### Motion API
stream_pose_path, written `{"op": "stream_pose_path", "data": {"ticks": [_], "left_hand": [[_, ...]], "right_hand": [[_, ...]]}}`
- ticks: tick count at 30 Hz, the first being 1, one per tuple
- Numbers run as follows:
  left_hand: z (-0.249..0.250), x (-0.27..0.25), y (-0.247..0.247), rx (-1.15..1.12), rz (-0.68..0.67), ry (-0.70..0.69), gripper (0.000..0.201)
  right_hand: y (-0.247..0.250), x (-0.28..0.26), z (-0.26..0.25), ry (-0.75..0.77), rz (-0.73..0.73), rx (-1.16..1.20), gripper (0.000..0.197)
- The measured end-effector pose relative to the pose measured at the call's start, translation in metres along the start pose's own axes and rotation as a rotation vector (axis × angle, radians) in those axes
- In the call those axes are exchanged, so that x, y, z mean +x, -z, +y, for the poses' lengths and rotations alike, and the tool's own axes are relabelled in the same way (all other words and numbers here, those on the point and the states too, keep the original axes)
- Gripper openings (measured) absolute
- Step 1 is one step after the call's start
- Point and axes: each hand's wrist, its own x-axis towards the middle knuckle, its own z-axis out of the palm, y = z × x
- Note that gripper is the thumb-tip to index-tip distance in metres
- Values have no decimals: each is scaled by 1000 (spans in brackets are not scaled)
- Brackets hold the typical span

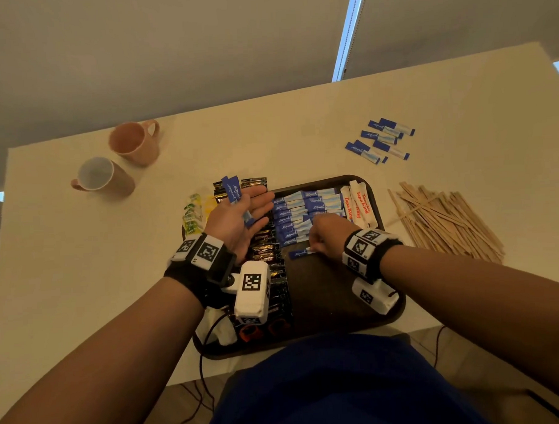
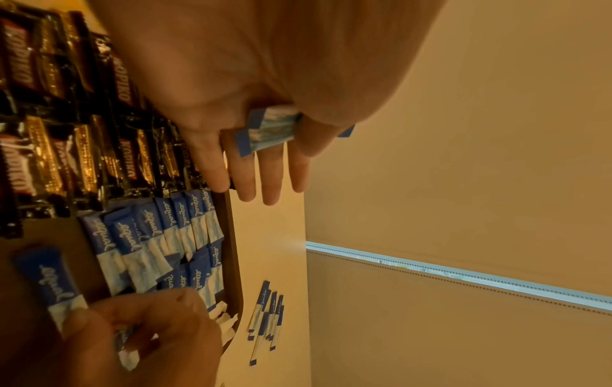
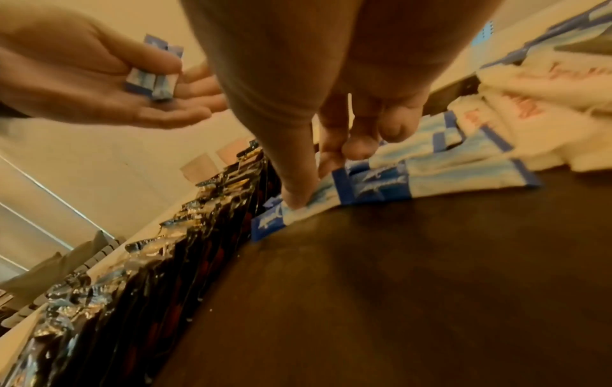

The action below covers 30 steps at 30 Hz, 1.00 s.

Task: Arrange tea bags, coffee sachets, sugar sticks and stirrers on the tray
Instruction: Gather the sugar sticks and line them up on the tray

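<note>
Head cam first: the left hand (image 1: pixel 240 218) is palm-up over the tray's (image 1: pixel 335 302) left half, fingers pretty much straight, thumb pinning a few blue sugar sticks (image 1: pixel 234 191) across the palm. The right hand (image 1: pixel 325 234) is down mid-tray, fingers curled, pinching one blue stick (image 1: pixel 297 253) at the near end of the blue row (image 1: pixel 303 210). Coffee sachets (image 1: pixel 267 254) run in a column down the tray's left side, and white sachets with red print (image 1: pixel 358 203) sit by its far right corner. Tea bags (image 1: pixel 193 215) are at the tray's far left corner. Off the tray, more blue sticks (image 1: pixel 379 140) lie toward the table's (image 1: pixel 268 141) far right, and wooden stirrers (image 1: pixel 445 217) are piled right of the tray. Two mugs (image 1: pixel 119 161) are far left.

Left wrist cam: thumb pressing the stick bundle (image 2: pixel 271 128) against straight fingers (image 2: pixel 274 172).

Right wrist cam: the fingertips (image 3: pixel 298 199) are on the stick (image 3: pixel 284 217), which lies flat on the tray floor (image 3: pixel 397 288).
</note>
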Motion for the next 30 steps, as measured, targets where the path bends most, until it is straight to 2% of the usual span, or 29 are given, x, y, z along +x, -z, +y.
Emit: {"op": "stream_pose_path", "data": {"ticks": [7, 12, 19, 23, 28, 30], "left_hand": [[-1, -3, 1, -20, -8, 21, 36], [-4, -2, 4, -51, -10, 38, 35], [-7, -2, 6, -10, -35, 42, 36], [-5, -6, 5, 53, -75, 66, 38], [-7, -7, 4, 158, -212, 84, 35], [-8, -8, -1, 227, -266, 85, 31]], "right_hand": [[-13, 4, -7, 52, 104, -123, 21], [-19, 6, -5, 89, 59, -230, 19], [-20, 11, -6, 128, 68, -212, 19], [-5, 5, -3, 116, 151, -64, 21], [37, 0, -18, 192, 424, 270, 23], [52, -1, -27, 235, 406, 393, 21]]}}
